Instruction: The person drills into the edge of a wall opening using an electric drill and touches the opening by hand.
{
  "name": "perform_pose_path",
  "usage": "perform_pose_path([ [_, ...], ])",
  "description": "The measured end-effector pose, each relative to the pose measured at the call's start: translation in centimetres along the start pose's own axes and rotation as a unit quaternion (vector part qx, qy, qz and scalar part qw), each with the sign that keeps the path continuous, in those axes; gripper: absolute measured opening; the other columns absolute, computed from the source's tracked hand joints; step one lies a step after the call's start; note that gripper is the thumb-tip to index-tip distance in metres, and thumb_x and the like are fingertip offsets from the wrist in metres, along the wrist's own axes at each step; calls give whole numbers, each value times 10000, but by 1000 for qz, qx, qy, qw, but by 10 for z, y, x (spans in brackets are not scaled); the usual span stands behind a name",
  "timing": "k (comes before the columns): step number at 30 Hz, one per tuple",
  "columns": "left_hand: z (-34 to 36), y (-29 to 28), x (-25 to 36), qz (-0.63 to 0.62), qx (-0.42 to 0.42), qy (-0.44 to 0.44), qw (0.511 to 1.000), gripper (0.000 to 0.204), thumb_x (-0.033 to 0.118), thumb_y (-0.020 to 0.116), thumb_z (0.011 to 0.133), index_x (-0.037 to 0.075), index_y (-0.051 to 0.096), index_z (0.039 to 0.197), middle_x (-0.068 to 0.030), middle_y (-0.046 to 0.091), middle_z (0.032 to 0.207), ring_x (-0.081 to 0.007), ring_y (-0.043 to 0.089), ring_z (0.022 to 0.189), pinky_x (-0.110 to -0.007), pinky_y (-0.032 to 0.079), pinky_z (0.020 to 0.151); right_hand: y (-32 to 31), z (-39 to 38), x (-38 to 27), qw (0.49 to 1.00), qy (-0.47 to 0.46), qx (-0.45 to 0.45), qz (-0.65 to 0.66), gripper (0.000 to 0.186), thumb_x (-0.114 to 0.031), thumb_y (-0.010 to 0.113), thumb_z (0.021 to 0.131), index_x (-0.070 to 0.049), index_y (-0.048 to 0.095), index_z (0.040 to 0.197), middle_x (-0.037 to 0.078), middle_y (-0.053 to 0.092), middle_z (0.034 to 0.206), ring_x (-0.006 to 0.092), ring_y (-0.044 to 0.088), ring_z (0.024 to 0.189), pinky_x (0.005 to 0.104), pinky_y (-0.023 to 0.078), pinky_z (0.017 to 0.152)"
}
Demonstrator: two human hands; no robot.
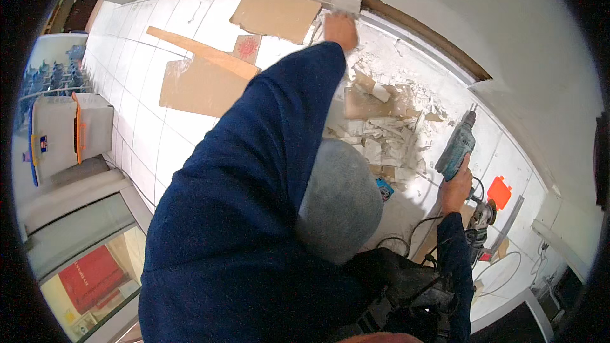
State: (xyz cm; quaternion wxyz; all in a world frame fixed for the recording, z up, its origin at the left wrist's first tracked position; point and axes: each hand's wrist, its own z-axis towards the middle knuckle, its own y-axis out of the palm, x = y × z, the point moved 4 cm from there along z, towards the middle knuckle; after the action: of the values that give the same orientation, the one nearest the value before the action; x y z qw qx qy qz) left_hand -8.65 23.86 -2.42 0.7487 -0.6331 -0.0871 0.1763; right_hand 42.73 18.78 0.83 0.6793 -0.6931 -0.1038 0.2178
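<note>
Teal plastic is showing between the fingers of the right hand (455, 188), which are wrapping shut around the handle of a power drill (459, 145); the drill's body is rising above those fingers and its bit end is pointing up and away toward the base of the white wall (508, 32). Just beyond the drill's far side, a heap of broken tile rubble (381, 133) is lying on the white tiled floor (152, 140). The left hand (341, 30), at the end of a blue sleeve (254, 171), is reaching far forward to the wall's lower edge; whether its fingers are curled on anything cannot be told. Cardboard sheets (203, 79) are lying to the left of those fingers. An orange piece (499, 192) is sitting just right of the right hand, and an angle grinder (481, 216) is lying below it.
</note>
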Motion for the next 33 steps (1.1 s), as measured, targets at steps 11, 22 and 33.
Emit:
perform_pose_path([
  [11,-27,-33,-55,97,-79,88,988,304,286,504,897,62,699,961,-177,670,1081,-311,600,1063,-470,381,978,7,-6,9,1000,-7,19,-21,973,18,716,671,-40,233,1514,201,547,1032,382,532,964,458,444,839],
  [22,46,-3,16,24,-75,88,993,181,145,523,905,11,609,992,-168,712,819,-326,716,762,-436,573,617,15,-2,14,999,32,-14,-11,948,10,714,675,-60,264,1507,196,561,1037,380,541,994,452,450,866],
  [33,59,2,16,46,-50,132,989,152,138,556,866,73,686,910,-138,723,831,-299,719,787,-428,572,663,6,5,6,1000,9,12,9,954,41,702,666,-60,263,1507,188,557,1020,388,538,977,452,451,854],
])
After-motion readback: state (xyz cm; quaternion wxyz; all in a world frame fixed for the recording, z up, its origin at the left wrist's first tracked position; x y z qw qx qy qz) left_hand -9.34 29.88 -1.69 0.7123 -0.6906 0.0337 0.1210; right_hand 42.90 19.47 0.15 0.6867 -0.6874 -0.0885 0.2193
